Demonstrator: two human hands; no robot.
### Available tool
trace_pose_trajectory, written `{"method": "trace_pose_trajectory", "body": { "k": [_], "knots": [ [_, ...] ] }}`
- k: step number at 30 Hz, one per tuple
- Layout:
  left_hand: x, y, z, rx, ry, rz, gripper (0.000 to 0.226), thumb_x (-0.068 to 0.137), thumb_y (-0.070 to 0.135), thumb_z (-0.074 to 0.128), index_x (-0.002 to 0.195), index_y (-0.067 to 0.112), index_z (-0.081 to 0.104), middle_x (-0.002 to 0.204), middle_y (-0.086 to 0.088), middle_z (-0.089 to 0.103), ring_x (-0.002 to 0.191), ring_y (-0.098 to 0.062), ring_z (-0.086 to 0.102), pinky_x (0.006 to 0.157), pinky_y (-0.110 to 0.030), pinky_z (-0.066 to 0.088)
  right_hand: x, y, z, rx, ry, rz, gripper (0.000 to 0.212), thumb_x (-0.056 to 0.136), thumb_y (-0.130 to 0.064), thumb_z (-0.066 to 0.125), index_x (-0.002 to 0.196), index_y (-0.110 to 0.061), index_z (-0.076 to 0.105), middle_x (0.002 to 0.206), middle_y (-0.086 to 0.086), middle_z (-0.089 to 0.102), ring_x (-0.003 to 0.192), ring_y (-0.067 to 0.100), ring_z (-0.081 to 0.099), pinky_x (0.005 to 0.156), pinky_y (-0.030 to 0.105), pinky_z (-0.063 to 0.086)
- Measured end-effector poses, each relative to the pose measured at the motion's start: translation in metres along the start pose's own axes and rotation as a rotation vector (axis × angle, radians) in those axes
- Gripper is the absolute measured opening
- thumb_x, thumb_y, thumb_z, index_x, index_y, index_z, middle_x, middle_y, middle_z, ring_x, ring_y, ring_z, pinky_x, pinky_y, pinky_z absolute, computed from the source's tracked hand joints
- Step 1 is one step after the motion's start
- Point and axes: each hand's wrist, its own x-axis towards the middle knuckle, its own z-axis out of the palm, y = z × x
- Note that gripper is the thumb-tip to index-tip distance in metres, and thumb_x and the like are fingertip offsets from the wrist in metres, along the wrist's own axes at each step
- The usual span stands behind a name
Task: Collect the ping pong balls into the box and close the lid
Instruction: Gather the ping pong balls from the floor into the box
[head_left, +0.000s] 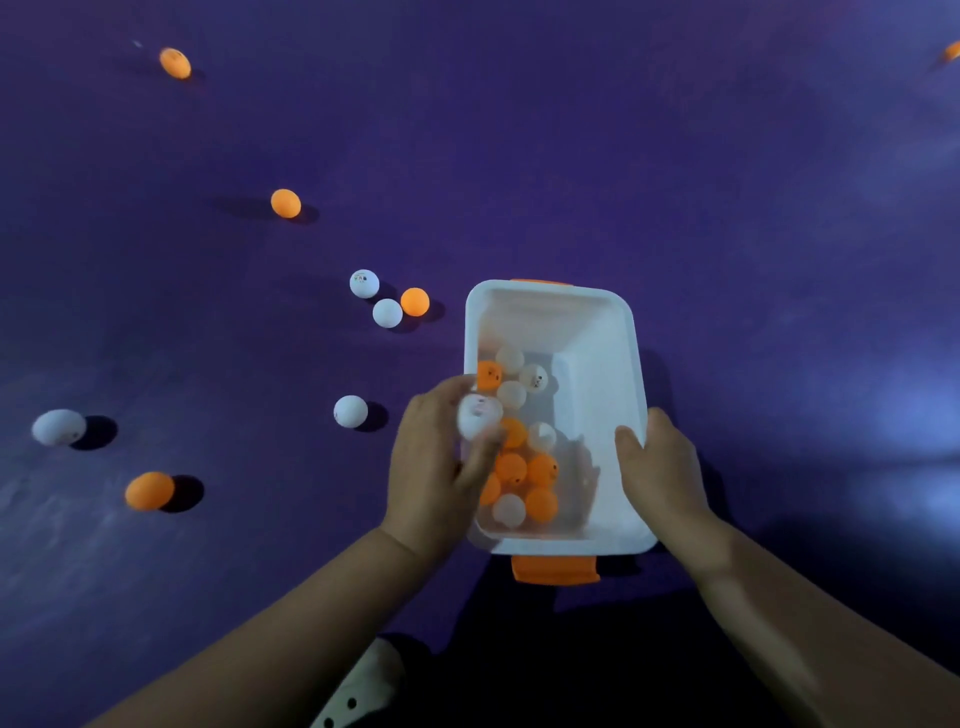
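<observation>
A white plastic box (618, 332) with orange latches stands open on the purple floor, with several orange and white ping pong balls inside. My left hand (436, 467) is at the box's left rim and pinches a blurred white ball (478, 413) just over the edge. My right hand (657, 467) grips the box's right rim. Loose balls lie to the left: a white ball (350, 411), a white pair (364, 283) (387, 313) beside an orange ball (414, 301), and several farther off. No lid is in view.
Farther balls: orange ones (285, 202), (175, 63), (149, 490), a white one (58, 427), another orange at the right edge (951, 51). A white perforated shoe (358, 691) shows at the bottom. The purple floor stretches all round the box.
</observation>
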Motion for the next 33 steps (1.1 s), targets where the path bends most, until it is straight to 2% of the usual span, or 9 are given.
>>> {"method": "trace_pose_trajectory", "body": {
  "k": [3, 5, 8, 11, 14, 19, 25, 29, 33],
  "knots": [
    [0.004, 0.005, 0.008, 0.073, -0.121, -0.015, 0.052, 0.074, 0.057, 0.056, 0.120, 0.034, 0.053, 0.115, 0.026, 0.042, 0.122, -0.010, 0.033, 0.097, -0.032, 0.036, -0.001, 0.000, 0.001, -0.013, 0.005, 0.001, 0.016, 0.095, -0.022, 0.044, 0.090, -0.007, 0.048, 0.079, 0.002, 0.056, 0.066, 0.017, 0.053, 0.051, 0.028, 0.038],
    [0.010, -0.003, 0.007, -0.005, -0.040, -0.123, 0.047, 0.075, 0.056, 0.053, 0.119, 0.038, 0.051, 0.116, 0.024, 0.043, 0.123, -0.008, 0.032, 0.099, -0.032, 0.034, -0.001, -0.001, 0.001, -0.021, 0.010, -0.003, 0.016, 0.095, -0.022, 0.044, 0.090, -0.007, 0.047, 0.079, 0.001, 0.055, 0.066, 0.015, 0.053, 0.050, 0.027, 0.037],
    [0.020, -0.036, -0.006, -0.039, 0.226, -0.358, 0.031, 0.090, 0.029, 0.050, 0.121, 0.025, 0.056, 0.112, 0.009, 0.052, 0.117, -0.009, 0.036, 0.101, -0.040, 0.039, -0.001, 0.000, 0.001, -0.032, 0.032, -0.017, 0.014, 0.095, -0.022, 0.045, 0.092, -0.008, 0.048, 0.081, 0.000, 0.055, 0.067, 0.012, 0.052, 0.050, 0.025, 0.036],
    [0.021, -0.075, -0.022, 0.297, 0.209, -0.482, 0.039, 0.091, 0.012, 0.050, 0.129, 0.019, 0.053, 0.140, -0.003, 0.046, 0.134, -0.022, 0.025, 0.108, -0.046, 0.031, -0.001, 0.000, 0.002, -0.052, 0.056, -0.026, 0.014, 0.095, -0.022, 0.046, 0.093, -0.009, 0.048, 0.081, 0.000, 0.054, 0.068, 0.013, 0.051, 0.051, 0.025, 0.036],
    [0.021, -0.098, -0.030, 0.443, 0.069, -0.469, 0.046, 0.089, 0.005, 0.051, 0.133, 0.020, 0.050, 0.153, -0.006, 0.027, 0.141, -0.028, 0.014, 0.111, -0.050, 0.023, -0.002, 0.000, 0.003, -0.066, 0.064, -0.031, 0.014, 0.095, -0.022, 0.046, 0.093, -0.008, 0.048, 0.081, 0.000, 0.054, 0.066, 0.012, 0.050, 0.051, 0.024, 0.036],
    [0.022, -0.102, -0.025, 0.436, 0.007, -0.425, 0.041, 0.091, 0.000, 0.043, 0.127, 0.015, 0.055, 0.132, -0.014, 0.046, 0.117, -0.030, 0.040, 0.088, -0.033, 0.038, -0.003, -0.002, 0.004, -0.075, 0.069, -0.033, 0.014, 0.096, -0.023, 0.045, 0.094, -0.009, 0.048, 0.081, 0.000, 0.053, 0.065, 0.008, 0.049, 0.050, 0.023, 0.035],
    [0.013, -0.021, -0.008, -0.156, 0.064, -0.360, 0.022, 0.091, 0.034, 0.053, 0.112, 0.028, 0.050, 0.092, 0.012, 0.060, 0.086, -0.010, 0.060, 0.070, -0.031, 0.051, -0.005, -0.003, 0.004, -0.066, 0.065, -0.015, 0.016, 0.095, -0.024, 0.045, 0.094, -0.009, 0.049, 0.080, -0.001, 0.054, 0.069, 0.015, 0.053, 0.055, 0.030, 0.040],
    [-0.004, 0.005, 0.001, -0.044, -0.019, -0.055, 0.036, 0.080, 0.053, 0.051, 0.110, 0.034, 0.055, 0.105, 0.019, 0.058, 0.101, 0.000, 0.047, 0.079, -0.016, 0.043, -0.006, -0.004, 0.003, -0.091, 0.074, -0.015, 0.016, 0.095, -0.024, 0.045, 0.094, -0.008, 0.049, 0.078, -0.002, 0.053, 0.065, 0.012, 0.050, 0.050, 0.026, 0.036],
    [-0.005, -0.003, 0.009, 0.189, -0.071, 0.013, 0.053, 0.079, 0.050, 0.056, 0.126, 0.027, 0.051, 0.135, 0.007, 0.047, 0.121, -0.010, 0.029, 0.098, -0.034, 0.034, -0.008, -0.006, 0.002, -0.076, 0.062, -0.006, 0.016, 0.096, -0.024, 0.046, 0.093, -0.009, 0.049, 0.076, -0.003, 0.053, 0.066, 0.012, 0.051, 0.051, 0.026, 0.036]
  ]
}}
